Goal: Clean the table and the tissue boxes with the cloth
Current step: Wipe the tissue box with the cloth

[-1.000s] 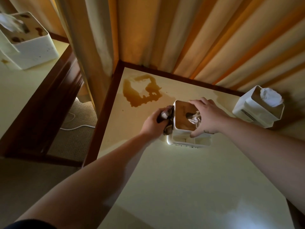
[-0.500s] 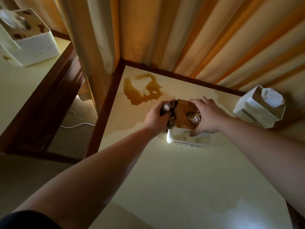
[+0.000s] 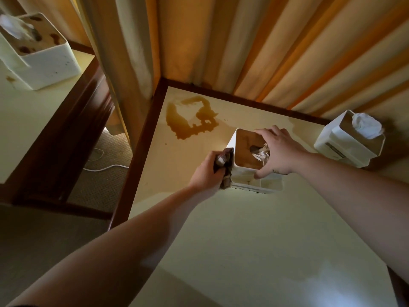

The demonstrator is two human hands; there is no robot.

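A dark cloth point(image 3: 224, 168) is gripped in the curled fingers of the left hand point(image 3: 207, 173) and pressed against the left side of a white tissue box point(image 3: 247, 171), near the counter point(image 3: 243, 240) centre. The box top is clasped by the right hand point(image 3: 280, 152). A brown spill point(image 3: 190, 122) lies at 11 o'clock, a second tissue box point(image 3: 348, 141) at 3 o'clock.

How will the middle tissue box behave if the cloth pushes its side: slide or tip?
Likely slides or tips: the tissue box looks tall and light. The right hand grips its top, probably bracing it while the left hand presses the cloth against its side.
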